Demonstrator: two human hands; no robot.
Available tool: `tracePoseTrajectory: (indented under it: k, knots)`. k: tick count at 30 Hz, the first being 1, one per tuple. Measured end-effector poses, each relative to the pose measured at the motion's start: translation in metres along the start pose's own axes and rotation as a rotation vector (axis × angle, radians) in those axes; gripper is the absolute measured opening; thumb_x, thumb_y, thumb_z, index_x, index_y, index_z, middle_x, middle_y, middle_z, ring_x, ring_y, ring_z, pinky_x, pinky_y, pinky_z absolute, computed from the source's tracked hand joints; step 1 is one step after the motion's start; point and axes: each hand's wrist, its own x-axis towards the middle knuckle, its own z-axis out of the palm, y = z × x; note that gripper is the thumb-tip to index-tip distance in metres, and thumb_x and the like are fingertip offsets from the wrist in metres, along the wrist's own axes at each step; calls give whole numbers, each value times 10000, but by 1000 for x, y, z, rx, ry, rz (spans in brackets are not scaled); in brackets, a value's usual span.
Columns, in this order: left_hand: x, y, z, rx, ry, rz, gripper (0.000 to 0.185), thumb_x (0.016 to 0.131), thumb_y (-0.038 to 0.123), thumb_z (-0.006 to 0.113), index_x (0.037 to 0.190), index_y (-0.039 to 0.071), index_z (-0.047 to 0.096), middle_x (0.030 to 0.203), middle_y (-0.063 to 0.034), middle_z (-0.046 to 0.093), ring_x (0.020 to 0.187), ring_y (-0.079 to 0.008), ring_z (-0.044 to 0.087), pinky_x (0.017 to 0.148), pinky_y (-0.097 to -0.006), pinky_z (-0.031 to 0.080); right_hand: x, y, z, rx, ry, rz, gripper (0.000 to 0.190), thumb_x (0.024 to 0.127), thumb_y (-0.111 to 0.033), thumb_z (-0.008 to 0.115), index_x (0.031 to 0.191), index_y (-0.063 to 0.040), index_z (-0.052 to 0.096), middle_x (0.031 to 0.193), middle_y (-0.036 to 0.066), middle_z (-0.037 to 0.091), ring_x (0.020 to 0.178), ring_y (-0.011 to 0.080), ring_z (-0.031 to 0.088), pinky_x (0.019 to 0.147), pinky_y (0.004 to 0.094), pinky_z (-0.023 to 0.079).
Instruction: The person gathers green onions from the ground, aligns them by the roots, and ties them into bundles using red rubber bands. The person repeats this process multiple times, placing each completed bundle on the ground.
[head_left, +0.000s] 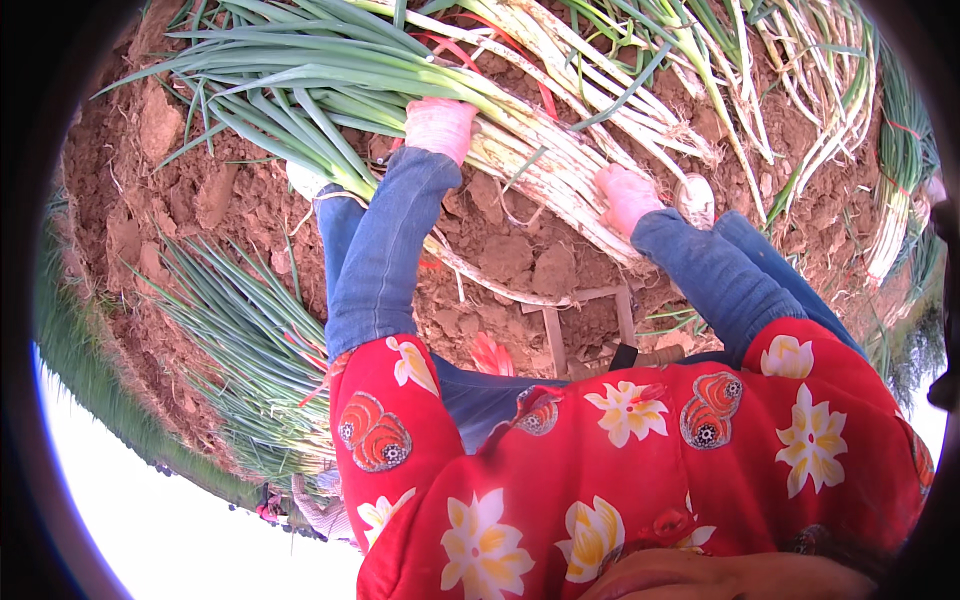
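Note:
Across the ground before me lies a thick bunch of green onions (540, 157), green leaves to the left and soil-marked white stalks to the right. My left hand (441, 127) is closed around it where the leaves meet the stalks. Farther right, my right hand (628, 199) grips the white stalks near the root end; its fingertips are partly hidden. Red tie strips (517, 45) run behind the bunch, among more loose green onions (600, 82). A single bent stalk (495, 285) hangs below the bunch, over the soil.
Wooden bars of a small frame (553, 337) lie by my legs, near red strips (491, 354). More green onions (232, 337) are piled at left; a tied bundle (900, 165) lies far right. My shoes (694, 201) rest on cloddy soil (217, 195). Another person's sleeve (322, 514) shows lower left.

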Motion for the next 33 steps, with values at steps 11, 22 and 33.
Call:
tracePoseTrajectory:
  k: [11, 22, 33]
  knots:
    - [16, -7, -18, 2, -133, -217, 657, 713, 511, 807, 1239, 146, 657, 1199, -88, 692, 1114, -280, 654, 914, -435, 505, 1, -2, 3, 8, 7, 6, 511, 660, -59, 830, 1119, -62, 608, 1112, 170, 583, 1115, 365, 584, 954, 425, 488]
    - [3, -17, -21, -330, -138, -335, 855, 785, 749, 616, 1345, 104, 582, 1293, -144, 647, 1199, -290, 604, 1057, -397, 402, 2, 4, 7, 33, 29, -1, 528, 660, -91, 844, 1124, -48, 595, 1098, 175, 578, 1115, 372, 578, 962, 435, 480]
    - [11, 35, -27, -336, -26, -805, 683, 766, 587, 724, 1172, 37, 713, 1271, -163, 607, 1208, -321, 540, 1065, -448, 345, -1, -2, 3, 71, 57, 20, 336, 705, 0, 733, 1020, -47, 626, 1063, 190, 618, 1057, 387, 611, 907, 444, 508]
